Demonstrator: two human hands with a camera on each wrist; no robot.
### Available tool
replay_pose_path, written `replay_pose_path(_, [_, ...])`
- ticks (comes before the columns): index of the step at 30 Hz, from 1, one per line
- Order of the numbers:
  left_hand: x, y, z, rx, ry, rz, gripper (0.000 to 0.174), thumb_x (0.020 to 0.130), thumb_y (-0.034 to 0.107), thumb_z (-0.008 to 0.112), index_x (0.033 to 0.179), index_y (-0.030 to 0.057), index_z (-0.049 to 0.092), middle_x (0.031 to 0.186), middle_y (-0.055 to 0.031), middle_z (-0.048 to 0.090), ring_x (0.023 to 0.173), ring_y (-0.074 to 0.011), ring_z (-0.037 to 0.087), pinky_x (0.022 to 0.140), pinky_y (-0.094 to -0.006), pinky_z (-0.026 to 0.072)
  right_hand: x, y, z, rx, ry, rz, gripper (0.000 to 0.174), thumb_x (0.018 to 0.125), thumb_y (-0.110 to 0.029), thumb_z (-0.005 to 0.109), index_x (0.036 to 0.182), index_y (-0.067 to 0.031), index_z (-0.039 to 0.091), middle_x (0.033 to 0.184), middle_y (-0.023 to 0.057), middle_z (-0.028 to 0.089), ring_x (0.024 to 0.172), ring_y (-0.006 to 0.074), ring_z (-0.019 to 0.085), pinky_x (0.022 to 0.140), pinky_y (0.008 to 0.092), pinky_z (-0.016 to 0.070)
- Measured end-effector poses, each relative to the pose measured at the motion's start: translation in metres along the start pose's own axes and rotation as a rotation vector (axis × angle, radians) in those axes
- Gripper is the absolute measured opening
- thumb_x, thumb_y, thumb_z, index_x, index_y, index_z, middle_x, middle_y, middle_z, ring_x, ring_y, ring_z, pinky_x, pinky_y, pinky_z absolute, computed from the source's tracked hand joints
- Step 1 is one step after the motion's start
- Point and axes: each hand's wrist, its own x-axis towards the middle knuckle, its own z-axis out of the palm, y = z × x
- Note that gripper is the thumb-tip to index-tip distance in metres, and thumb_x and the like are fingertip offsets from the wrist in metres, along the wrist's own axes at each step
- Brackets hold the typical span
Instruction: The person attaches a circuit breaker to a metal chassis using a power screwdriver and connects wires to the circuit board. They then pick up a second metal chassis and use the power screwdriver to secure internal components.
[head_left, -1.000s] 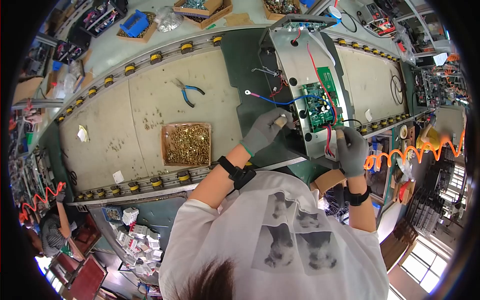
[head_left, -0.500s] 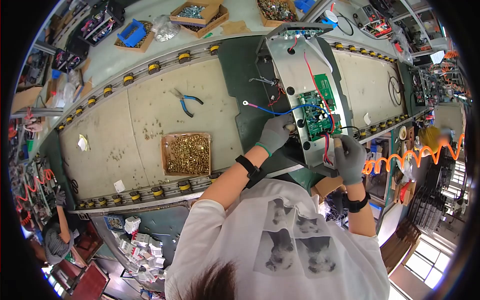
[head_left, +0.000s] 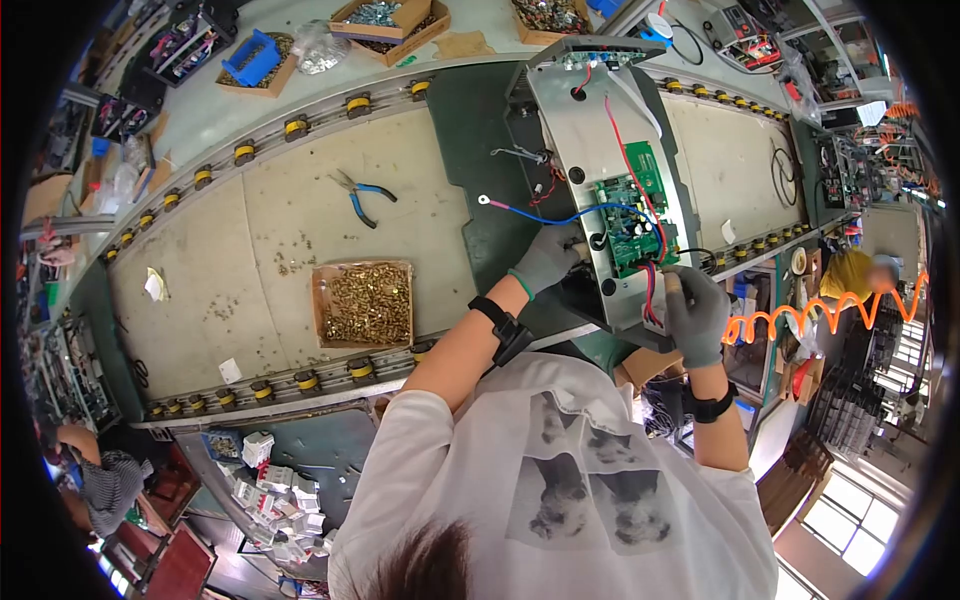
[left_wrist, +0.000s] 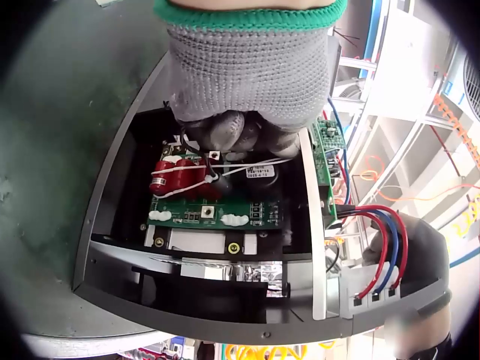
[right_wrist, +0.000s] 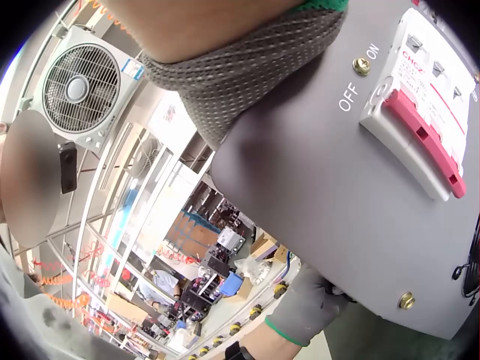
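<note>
An open metal casing (head_left: 560,120) lies tilted, bearing a green circuit board (head_left: 635,215) with red and blue wires. My gloved left hand (head_left: 548,258) reaches into its open side. There, in the left wrist view, the curled fingers (left_wrist: 227,132) are over a lower board (left_wrist: 180,216) with red capacitors (left_wrist: 174,178) and white ties; I cannot tell what the fingertips hold. My gloved right hand (head_left: 697,315) grips the casing's near end, beside a breaker (right_wrist: 420,97) with a red lever and ON/OFF marks. The end panel hides most of that hand in the right wrist view.
Left of the casing lie a box of brass-coloured screws (head_left: 365,303) and blue-handled pliers (head_left: 362,198). Yellow rollers (head_left: 296,127) line the bench edges. A blue ring-terminal wire (head_left: 520,212) sticks out from the board. An orange coiled hose (head_left: 820,315) hangs at the right.
My left hand has moved from the casing's edge down into its open side. The right hand stays at the near end. The head view has shifted slightly.
</note>
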Motion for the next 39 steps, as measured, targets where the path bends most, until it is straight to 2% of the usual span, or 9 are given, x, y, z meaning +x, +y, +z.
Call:
replay_pose_path(4, [0.003, -0.001, 0.005, -0.183, 0.008, 0.040, 0.018, 0.082, -0.004, 0.058, 0.099, -0.0026, 0.064, 0.082, -0.0080, 0.068, 0.070, -0.0105, 0.060, 0.062, -0.0261, 0.0490, 0.002, 0.002, 0.001, 0.007, 0.006, 0.006, 0.016, 0.082, -0.017, 0.060, 0.087, -0.0045, 0.069, 0.074, 0.0132, 0.065, 0.062, 0.0265, 0.063, 0.059, 0.0330, 0.0483])
replay_pose_path(7, [-0.003, 0.005, -0.001, 0.026, -0.018, -0.037, 0.020, 0.083, -0.004, 0.057, 0.101, -0.0015, 0.064, 0.083, -0.0076, 0.067, 0.071, -0.0107, 0.059, 0.063, -0.0259, 0.0490, 0.001, 0.001, 0.000, 0.020, -0.008, 0.012, 0.016, 0.082, -0.017, 0.060, 0.087, -0.0044, 0.069, 0.074, 0.0133, 0.065, 0.063, 0.0268, 0.062, 0.059, 0.0331, 0.0482])
replay_pose_path(9, [-0.002, -0.001, -0.002, 0.104, 0.001, 0.075, 0.020, 0.083, -0.004, 0.056, 0.101, 0.0003, 0.064, 0.085, -0.0061, 0.067, 0.072, -0.0108, 0.059, 0.065, -0.0265, 0.0492, 0.001, 0.002, 0.000, 0.028, -0.013, 0.023, 0.016, 0.082, -0.016, 0.060, 0.087, -0.0043, 0.069, 0.074, 0.0133, 0.065, 0.063, 0.0270, 0.062, 0.059, 0.0330, 0.0482])
replay_pose_path(13, [-0.004, 0.012, -0.001, -0.009, -0.049, -0.012, 0.022, 0.084, -0.003, 0.055, 0.104, 0.0017, 0.062, 0.087, -0.0092, 0.066, 0.073, -0.0122, 0.059, 0.067, -0.0278, 0.0494, 0.000, 0.001, -0.001, 0.025, -0.011, 0.024, 0.016, 0.081, -0.016, 0.060, 0.086, -0.0040, 0.069, 0.074, 0.0135, 0.065, 0.064, 0.0274, 0.063, 0.059, 0.0334, 0.0486])
replay_pose_path(16, [-0.002, 0.002, 0.004, 0.025, -0.041, 0.056, 0.025, 0.084, -0.003, 0.053, 0.108, 0.0019, 0.060, 0.088, -0.0138, 0.065, 0.075, -0.0168, 0.061, 0.070, -0.0294, 0.0492, 0.002, 0.003, 0.000, 0.027, -0.007, 0.035, 0.016, 0.081, -0.016, 0.060, 0.087, -0.0039, 0.069, 0.075, 0.0137, 0.065, 0.064, 0.0277, 0.063, 0.059, 0.0338, 0.0486])
replay_pose_path(18, [-0.004, -0.001, 0.016, 0.111, 0.174, 0.150, 0.027, 0.084, -0.003, 0.051, 0.110, 0.0020, 0.059, 0.090, -0.0176, 0.064, 0.079, -0.0223, 0.063, 0.073, -0.0299, 0.0491, 0.002, 0.004, -0.001, 0.025, -0.002, 0.025, 0.016, 0.081, -0.016, 0.061, 0.087, -0.0039, 0.069, 0.075, 0.0137, 0.065, 0.064, 0.0277, 0.063, 0.059, 0.0340, 0.0486])
replay_pose_path(24, [-0.011, 0.006, 0.019, 0.114, 0.266, 0.063, 0.020, 0.082, -0.001, 0.052, 0.101, 0.0005, 0.059, 0.090, -0.0179, 0.065, 0.080, -0.0285, 0.064, 0.071, -0.0352, 0.0492, 0.003, 0.002, -0.001, 0.025, -0.023, 0.021, 0.016, 0.081, -0.016, 0.061, 0.087, -0.0038, 0.069, 0.074, 0.0143, 0.064, 0.064, 0.0285, 0.062, 0.058, 0.0343, 0.0482])
replay_pose_path(30, [-0.009, 0.005, 0.006, 0.304, 0.157, 0.135, 0.020, 0.079, -0.002, 0.054, 0.097, 0.0014, 0.060, 0.085, -0.0170, 0.063, 0.076, -0.0318, 0.062, 0.068, -0.0367, 0.0491, 0.002, 0.002, 0.000, -0.002, -0.015, -0.022, 0.017, 0.080, -0.017, 0.060, 0.087, -0.0041, 0.069, 0.073, 0.0136, 0.064, 0.062, 0.0275, 0.062, 0.057, 0.0346, 0.0475])
replay_pose_path(39, [-0.006, 0.001, 0.010, 0.088, 0.139, 0.181, 0.023, 0.080, -0.004, 0.054, 0.100, 0.0012, 0.063, 0.088, -0.0142, 0.065, 0.077, -0.0231, 0.063, 0.068, -0.0345, 0.0497, 0.002, 0.005, 0.001, 0.002, -0.002, -0.025, 0.016, 0.079, -0.017, 0.061, 0.086, -0.0042, 0.069, 0.071, 0.0129, 0.063, 0.061, 0.0270, 0.061, 0.056, 0.0346, 0.0472])
